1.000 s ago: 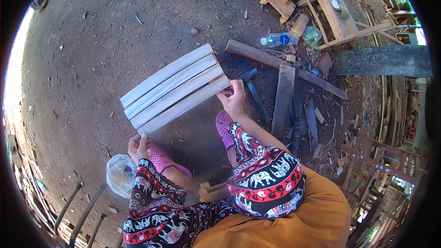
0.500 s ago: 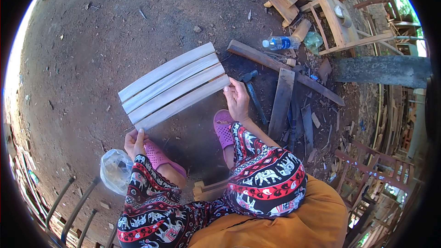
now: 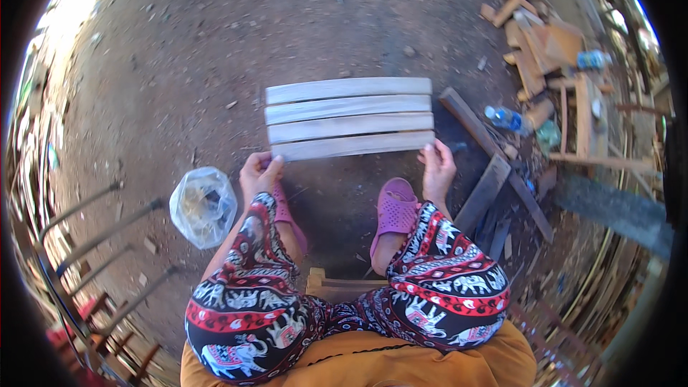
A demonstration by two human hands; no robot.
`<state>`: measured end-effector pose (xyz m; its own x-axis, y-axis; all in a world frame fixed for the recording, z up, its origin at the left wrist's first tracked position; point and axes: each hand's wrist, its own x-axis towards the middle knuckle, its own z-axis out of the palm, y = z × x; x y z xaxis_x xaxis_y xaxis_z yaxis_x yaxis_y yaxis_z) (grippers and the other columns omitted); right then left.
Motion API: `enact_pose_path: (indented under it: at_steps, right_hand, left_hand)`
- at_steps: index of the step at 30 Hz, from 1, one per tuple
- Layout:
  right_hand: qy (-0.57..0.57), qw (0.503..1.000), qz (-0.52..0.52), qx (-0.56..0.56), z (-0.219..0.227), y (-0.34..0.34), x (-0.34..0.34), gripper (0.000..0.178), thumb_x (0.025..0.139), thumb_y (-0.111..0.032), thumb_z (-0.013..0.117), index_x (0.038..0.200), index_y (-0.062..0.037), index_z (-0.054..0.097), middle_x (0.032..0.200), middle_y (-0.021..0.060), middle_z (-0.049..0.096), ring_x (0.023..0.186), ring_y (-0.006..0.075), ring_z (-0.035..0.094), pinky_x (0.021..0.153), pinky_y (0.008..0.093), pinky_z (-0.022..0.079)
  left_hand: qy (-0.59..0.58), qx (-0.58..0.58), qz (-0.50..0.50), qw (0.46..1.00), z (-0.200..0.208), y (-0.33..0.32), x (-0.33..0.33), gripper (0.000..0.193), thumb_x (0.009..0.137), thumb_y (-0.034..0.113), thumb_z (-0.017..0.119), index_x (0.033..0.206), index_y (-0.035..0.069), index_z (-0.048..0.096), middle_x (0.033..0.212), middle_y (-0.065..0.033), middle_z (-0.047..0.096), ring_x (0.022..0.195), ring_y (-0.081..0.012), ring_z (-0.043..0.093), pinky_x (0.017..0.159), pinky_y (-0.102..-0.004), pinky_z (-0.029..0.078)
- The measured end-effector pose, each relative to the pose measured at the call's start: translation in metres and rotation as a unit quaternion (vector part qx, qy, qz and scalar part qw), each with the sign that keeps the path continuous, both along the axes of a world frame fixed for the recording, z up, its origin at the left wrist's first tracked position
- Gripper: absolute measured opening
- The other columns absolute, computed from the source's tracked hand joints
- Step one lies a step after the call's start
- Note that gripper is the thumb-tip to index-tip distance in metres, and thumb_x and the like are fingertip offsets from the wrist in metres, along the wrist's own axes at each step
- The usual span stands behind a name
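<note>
A panel of several pale wooden slats (image 3: 350, 127), set side by side with narrow gaps, is held out in front of me above the dirt ground. My left hand (image 3: 259, 174) pinches its near left corner between thumb and fingers. At the near right corner, my right hand (image 3: 436, 168) grips the edge with the thumb on top. The panel lies almost level across my view. Whatever joins the slats underneath is hidden. Below it are my feet in pink sandals (image 3: 396, 208).
A clear plastic bag (image 3: 204, 208) with contents stands by my left leg. Dark timber lengths (image 3: 484, 193) lie at right, near a plastic bottle (image 3: 504, 118), a wood offcut pile (image 3: 534, 50) and a wooden frame (image 3: 582, 122). Bent metal bars (image 3: 107, 240) stick in from the left.
The panel has turned from a slant to nearly level across my view, both hands still holding its near corners. My view has swung, so the surroundings appear rotated and the woodpile farther right.
</note>
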<state>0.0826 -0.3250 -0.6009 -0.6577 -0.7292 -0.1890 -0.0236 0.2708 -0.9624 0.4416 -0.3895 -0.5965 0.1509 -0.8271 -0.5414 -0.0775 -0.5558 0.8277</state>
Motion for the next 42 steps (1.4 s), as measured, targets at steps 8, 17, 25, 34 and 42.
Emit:
enact_pose_path:
  at_steps: [8, 17, 25, 34, 42]
  right_hand:
    - [-0.024, 0.999, 0.016, 0.038, 0.001, -0.001, -0.007, 0.028, 0.094, -0.011, 0.062, 0.118, 0.0024, 0.06, 0.102, 0.0087, 0.065, 0.09, 0.0156, 0.064, 0.077, 0.0292, 0.056]
    - [-0.068, 0.996, 0.034, 0.055, 0.013, -0.002, -0.02, 0.033, 0.094, -0.014, 0.063, 0.122, 0.0015, 0.056, 0.106, 0.0109, 0.065, 0.089, 0.0178, 0.065, 0.079, 0.031, 0.055]
    - [-0.082, 0.992, 0.073, 0.065, 0.015, -0.002, -0.034, 0.031, 0.095, -0.013, 0.061, 0.122, 0.0013, 0.054, 0.107, 0.0116, 0.065, 0.09, 0.0195, 0.066, 0.081, 0.0333, 0.055]
    - [-0.076, 0.992, 0.075, 0.067, 0.013, -0.003, -0.037, 0.029, 0.095, -0.012, 0.06, 0.12, 0.0012, 0.054, 0.107, 0.0108, 0.065, 0.089, 0.0196, 0.066, 0.084, 0.0335, 0.055]
    - [-0.082, 0.992, 0.071, 0.062, 0.012, -0.004, -0.038, 0.027, 0.095, -0.011, 0.06, 0.119, 0.0011, 0.055, 0.107, 0.0103, 0.065, 0.09, 0.0196, 0.066, 0.084, 0.0334, 0.055]
  left_hand:
    - [0.1, 0.008, 0.036, 0.994, -0.006, 0.026, 0.023, 0.028, 0.095, 0.017, 0.06, 0.119, 0.001, 0.062, 0.09, -0.0046, 0.067, 0.078, -0.0104, 0.063, 0.069, -0.0252, 0.052]
    - [0.517, 0.245, 0.275, 0.772, -0.015, 0.019, 0.001, 0.046, 0.101, 0.03, 0.049, 0.141, 0.011, 0.037, 0.129, -0.0284, 0.048, 0.113, -0.0401, 0.057, 0.084, -0.0463, 0.055]
    - [0.661, 0.188, 0.253, 0.681, -0.031, 0.021, -0.022, 0.037, 0.099, 0.038, 0.051, 0.13, 0.02, 0.042, 0.121, -0.0221, 0.047, 0.106, -0.0354, 0.055, 0.082, -0.0443, 0.053]
    - [0.643, 0.143, 0.31, 0.685, -0.021, 0.024, -0.022, 0.053, 0.097, 0.021, 0.059, 0.138, 0.03, 0.027, 0.121, -0.0071, 0.049, 0.105, -0.0265, 0.056, 0.084, -0.0427, 0.054]
    - [0.641, 0.149, 0.322, 0.68, -0.026, 0.024, -0.022, 0.057, 0.096, 0.016, 0.059, 0.141, 0.03, 0.026, 0.126, -0.0079, 0.048, 0.11, -0.0282, 0.054, 0.088, -0.045, 0.052]
